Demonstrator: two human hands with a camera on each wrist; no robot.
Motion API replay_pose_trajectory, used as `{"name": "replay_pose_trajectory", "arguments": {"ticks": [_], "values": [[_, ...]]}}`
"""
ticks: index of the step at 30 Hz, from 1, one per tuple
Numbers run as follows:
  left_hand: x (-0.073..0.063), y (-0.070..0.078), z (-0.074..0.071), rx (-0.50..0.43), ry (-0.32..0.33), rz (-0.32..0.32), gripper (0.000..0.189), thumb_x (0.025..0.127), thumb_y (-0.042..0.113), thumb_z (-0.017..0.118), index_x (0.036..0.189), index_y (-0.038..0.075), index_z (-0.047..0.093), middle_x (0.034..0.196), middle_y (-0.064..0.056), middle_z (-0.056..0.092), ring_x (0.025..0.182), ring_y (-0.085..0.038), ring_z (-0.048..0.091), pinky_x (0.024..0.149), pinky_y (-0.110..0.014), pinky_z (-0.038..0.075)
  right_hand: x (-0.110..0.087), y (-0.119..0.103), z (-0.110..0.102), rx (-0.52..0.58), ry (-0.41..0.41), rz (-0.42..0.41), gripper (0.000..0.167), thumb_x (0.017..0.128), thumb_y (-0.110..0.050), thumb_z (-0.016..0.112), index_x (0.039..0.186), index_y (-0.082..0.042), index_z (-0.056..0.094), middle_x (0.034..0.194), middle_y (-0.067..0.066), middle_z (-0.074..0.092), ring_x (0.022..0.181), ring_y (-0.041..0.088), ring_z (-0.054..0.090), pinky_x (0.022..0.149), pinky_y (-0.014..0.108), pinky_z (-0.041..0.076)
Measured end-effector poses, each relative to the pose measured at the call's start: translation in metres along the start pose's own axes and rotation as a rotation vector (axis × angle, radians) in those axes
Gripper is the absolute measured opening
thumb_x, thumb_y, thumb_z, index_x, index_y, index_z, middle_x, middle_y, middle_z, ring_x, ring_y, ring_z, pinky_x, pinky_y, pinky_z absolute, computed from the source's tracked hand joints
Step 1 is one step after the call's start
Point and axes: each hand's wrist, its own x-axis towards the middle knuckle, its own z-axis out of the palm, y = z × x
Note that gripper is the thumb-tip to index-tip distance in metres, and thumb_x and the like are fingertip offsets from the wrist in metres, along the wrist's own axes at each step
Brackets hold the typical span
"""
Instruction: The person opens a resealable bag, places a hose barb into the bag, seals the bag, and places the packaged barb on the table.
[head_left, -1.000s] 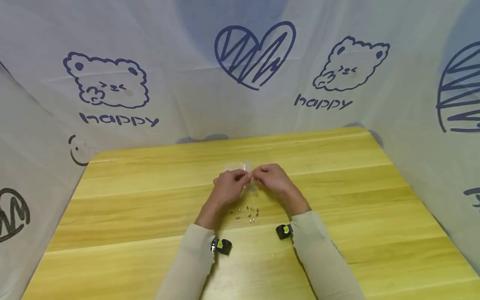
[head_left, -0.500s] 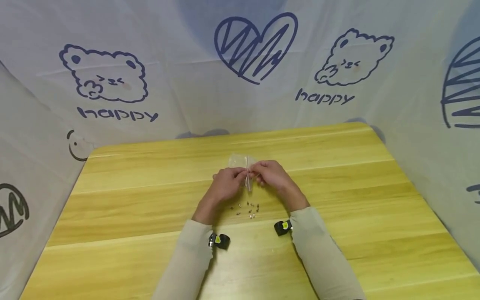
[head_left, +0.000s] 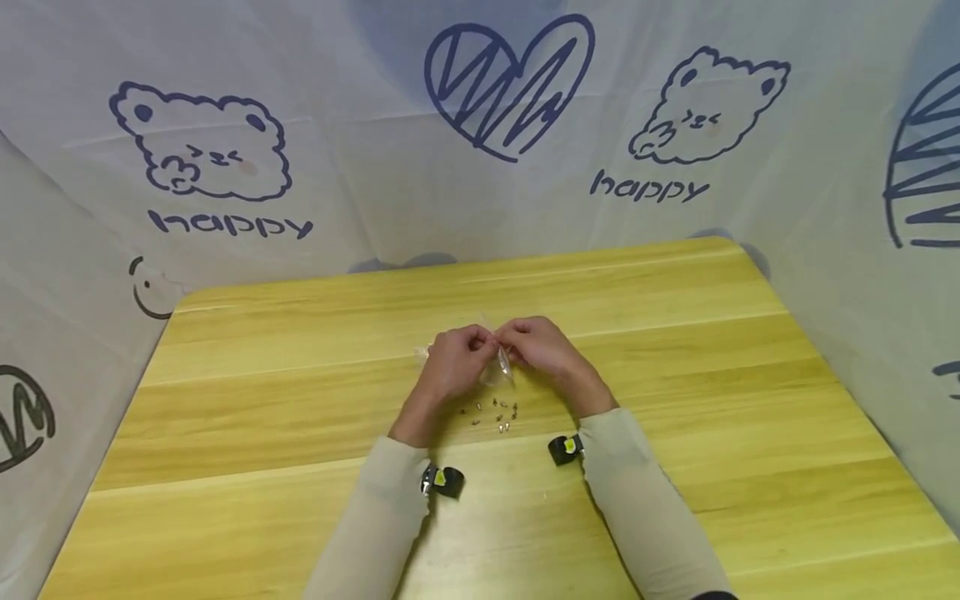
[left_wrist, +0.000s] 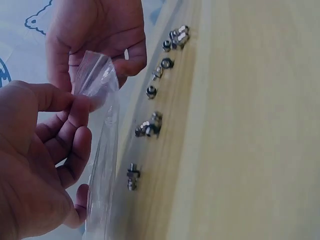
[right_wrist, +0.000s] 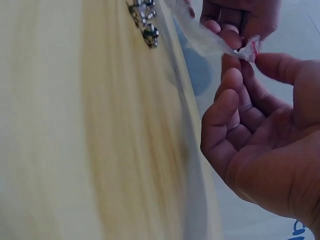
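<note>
Both hands meet above the middle of the table at a clear plastic zip bag (head_left: 504, 362). My left hand (head_left: 459, 362) pinches the bag's top edge between thumb and forefinger. From the other side, my right hand (head_left: 547, 346) pinches the same edge close to the left fingertips. In the left wrist view the bag (left_wrist: 102, 150) hangs down in a narrow fold. A bit of red shows on the bag's gathered edge (right_wrist: 252, 49) in the right wrist view. Several small metal fittings (left_wrist: 151, 92) lie loose on the table, on the near side of the hands.
The wooden table (head_left: 300, 400) reaches out on all sides of the hands. Behind it hangs a white cloth (head_left: 360, 167) with drawn bears and a heart. A black wrist camera (head_left: 448, 482) sits at the left cuff, another black camera (head_left: 562, 449) at the right.
The bag stood upright beyond the fingers half a second ago; now it is turned, partly behind my left hand. Both hands still pinch it. The fittings lie as before.
</note>
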Motion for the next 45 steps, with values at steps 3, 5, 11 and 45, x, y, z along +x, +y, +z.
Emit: {"name": "replay_pose_trajectory", "arguments": {"ticks": [3,5,11,45], "values": [[0.0,0.001,0.001,-0.044,-0.009,-0.028,0.023,0.095,0.031,0.057,0.093,0.012,0.07,0.084,-0.001,0.069,0.07,-0.014,0.056,0.062,-0.026,0.044,-0.001,-0.001,-0.001,-0.02,0.002,-0.015,0.024,0.095,-0.02,0.056,0.102,-0.003,0.073,0.08,0.0,0.061,0.07,0.012,0.05,0.06,0.022,0.041],[0.0,0.001,0.001,-0.055,-0.015,-0.041,0.023,0.096,0.031,0.057,0.094,0.012,0.07,0.085,-0.002,0.068,0.072,-0.014,0.056,0.062,-0.025,0.043,-0.002,-0.001,-0.002,-0.041,0.002,-0.021,0.023,0.095,-0.02,0.056,0.1,-0.004,0.073,0.079,0.002,0.061,0.071,0.014,0.05,0.061,0.023,0.041],[0.001,0.001,0.001,-0.079,-0.013,-0.07,0.02,0.096,0.028,0.057,0.092,0.013,0.07,0.085,-0.002,0.067,0.073,-0.016,0.055,0.064,-0.027,0.043,-0.002,0.001,-0.006,-0.112,-0.006,-0.057,0.022,0.096,-0.02,0.054,0.093,-0.006,0.071,0.074,0.003,0.057,0.072,0.017,0.05,0.062,0.025,0.04],[0.003,0.0,0.0,-0.035,0.077,0.007,0.02,0.092,0.007,0.046,0.095,0.013,0.065,0.087,-0.005,0.058,0.074,-0.017,0.05,0.069,-0.029,0.042,-0.006,-0.004,-0.014,-0.541,0.199,-0.135,0.005,0.092,-0.017,0.059,0.096,-0.015,0.057,0.087,0.004,0.061,0.078,0.02,0.054,0.071,0.031,0.042]]}}
